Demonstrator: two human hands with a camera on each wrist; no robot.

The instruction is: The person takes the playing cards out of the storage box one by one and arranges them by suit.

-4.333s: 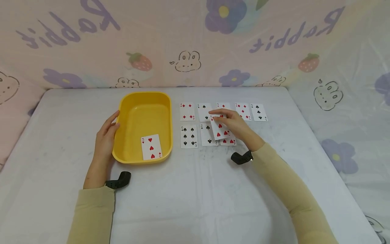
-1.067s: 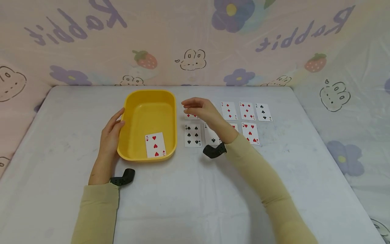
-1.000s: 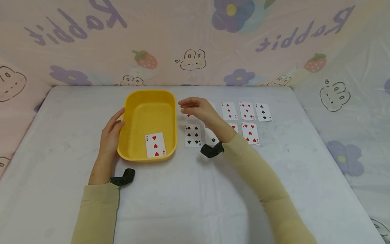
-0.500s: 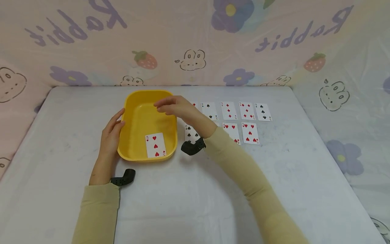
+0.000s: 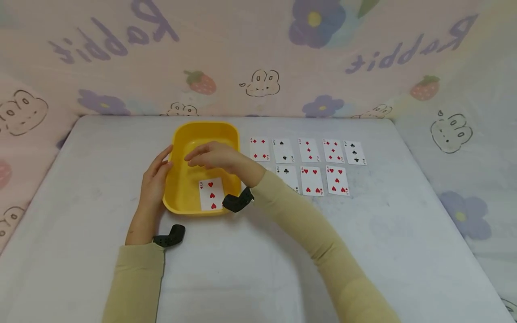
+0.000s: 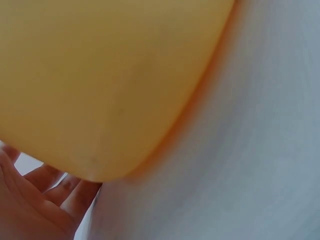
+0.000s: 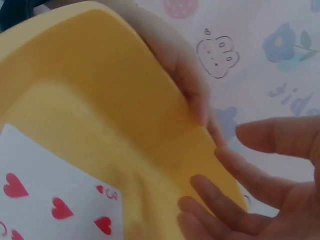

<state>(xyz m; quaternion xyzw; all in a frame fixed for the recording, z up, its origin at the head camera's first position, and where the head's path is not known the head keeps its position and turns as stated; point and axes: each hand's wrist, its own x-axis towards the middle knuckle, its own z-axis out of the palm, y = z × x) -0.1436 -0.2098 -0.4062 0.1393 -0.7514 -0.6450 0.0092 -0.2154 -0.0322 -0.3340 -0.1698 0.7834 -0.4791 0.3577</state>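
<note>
My left hand (image 5: 155, 181) rests against the outer left side of a yellow plastic basin (image 5: 168, 202), its fingers fairly straight along the wall. A three of hearts card (image 5: 211, 194) lies face up in the basin's near right corner. Over the basin hovers my right hand (image 5: 218, 157), fingers spread and a little bent. In the right wrist view, nothing sits between the thumb and fingers (image 7: 250, 180) of that hand. The left wrist view shows the left fingers (image 6: 77, 197) at the basin's edge.
Playing cards lie face up in two rows right of the basin. The back row runs from a four of diamonds (image 5: 259, 149) to a three of clubs (image 5: 355, 153). In front are a two of clubs (image 5: 286, 175), four of hearts (image 5: 312, 181) and five of hearts (image 5: 337, 181).
Earlier my right hand held the five of hearts; that card now lies at the front row's right end. The hand has moved left over the basin, its arm now covering the six of spades.
</note>
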